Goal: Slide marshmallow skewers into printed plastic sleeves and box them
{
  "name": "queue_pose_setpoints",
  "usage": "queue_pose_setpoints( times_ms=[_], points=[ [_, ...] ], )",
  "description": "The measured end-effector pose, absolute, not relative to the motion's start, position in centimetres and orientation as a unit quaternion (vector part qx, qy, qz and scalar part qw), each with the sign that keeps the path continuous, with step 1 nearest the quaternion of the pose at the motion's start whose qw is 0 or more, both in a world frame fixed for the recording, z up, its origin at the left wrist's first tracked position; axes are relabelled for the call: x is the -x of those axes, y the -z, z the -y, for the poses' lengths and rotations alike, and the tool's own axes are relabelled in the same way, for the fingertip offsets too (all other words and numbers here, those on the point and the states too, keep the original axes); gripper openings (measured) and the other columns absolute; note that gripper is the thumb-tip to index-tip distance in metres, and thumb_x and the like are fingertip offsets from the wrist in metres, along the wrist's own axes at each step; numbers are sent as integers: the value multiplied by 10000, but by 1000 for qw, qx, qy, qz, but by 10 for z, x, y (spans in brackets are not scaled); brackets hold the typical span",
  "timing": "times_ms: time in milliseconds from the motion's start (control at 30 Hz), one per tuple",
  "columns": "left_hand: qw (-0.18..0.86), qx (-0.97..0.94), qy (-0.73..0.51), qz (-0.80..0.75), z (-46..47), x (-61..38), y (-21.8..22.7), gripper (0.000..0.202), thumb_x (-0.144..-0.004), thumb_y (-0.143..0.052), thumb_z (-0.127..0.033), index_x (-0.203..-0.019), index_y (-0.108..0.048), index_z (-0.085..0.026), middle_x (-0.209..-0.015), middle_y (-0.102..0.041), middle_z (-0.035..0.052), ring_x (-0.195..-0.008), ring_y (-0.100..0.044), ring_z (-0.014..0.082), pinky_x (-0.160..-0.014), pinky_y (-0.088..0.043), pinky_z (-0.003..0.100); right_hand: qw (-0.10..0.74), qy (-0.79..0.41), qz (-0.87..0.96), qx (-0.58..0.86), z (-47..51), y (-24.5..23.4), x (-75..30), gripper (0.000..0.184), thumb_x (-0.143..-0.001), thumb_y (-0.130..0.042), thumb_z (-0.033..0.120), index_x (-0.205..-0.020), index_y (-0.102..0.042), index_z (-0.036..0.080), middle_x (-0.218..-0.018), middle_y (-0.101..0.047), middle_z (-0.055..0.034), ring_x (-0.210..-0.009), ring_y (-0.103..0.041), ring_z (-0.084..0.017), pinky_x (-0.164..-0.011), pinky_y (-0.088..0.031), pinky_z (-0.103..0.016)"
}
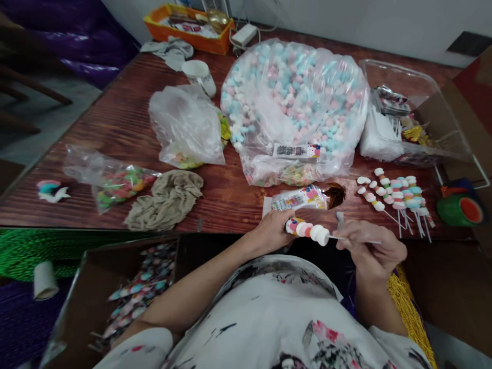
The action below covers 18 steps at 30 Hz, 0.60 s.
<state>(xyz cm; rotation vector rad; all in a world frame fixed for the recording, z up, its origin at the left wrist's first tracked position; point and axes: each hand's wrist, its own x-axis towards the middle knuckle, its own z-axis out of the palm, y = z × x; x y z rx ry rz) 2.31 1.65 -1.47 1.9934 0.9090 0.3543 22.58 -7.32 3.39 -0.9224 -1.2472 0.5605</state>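
Observation:
A marshmallow skewer [313, 233] with white, pink and orange pieces lies level over the table's front edge. Its far end sits in the mouth of a small printed plastic wrapper [291, 225], and my left hand [272, 230] is closed on that wrapper. With pinched fingers, my right hand [372, 248] grips the skewer's white stick. Just beyond my hands lies a stack of printed wrappers [298, 199] beside a bundle of brown metallic ties [335, 195]. More marshmallow skewers [397, 192] lie grouped to the right, sticks toward me.
A large bag of pastel marshmallows [295, 92] fills the middle back. Left of it are a clear plastic bag [186, 125], a bag of gummies [123, 187], a crumpled cloth [167, 200] and a mug [200, 77]. At right are a clear bin [415, 148] and tape roll [459, 210].

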Motion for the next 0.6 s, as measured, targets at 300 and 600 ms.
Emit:
queue_pose_setpoints(
  times_ms=[300, 600],
  points=[
    [564, -749, -170, -303, -13, -27, 13, 278, -748, -718, -364, -717, -545, -149, -634, -516, -59, -593, -422, 78, -572, -330, 201, 653, -211, 610, 397, 80, -30, -234, 139, -770, -698, 100, -842, -703, 220, -713, -744, -30, -654, -724, -221, -577, -595, -387],
    [465, -809, -184, -308, -4, -28, 14, 255, -772, -723, -323, -742, -524, -167, -672, -561, -39, -588, -486, 96, -550, -326, 213, 643, -177, 556, 497, 76, -27, -226, 189, -726, -737, 88, -827, -656, 226, -736, -741, 5, -578, -686, -160, -533, -581, -306]
  ],
)
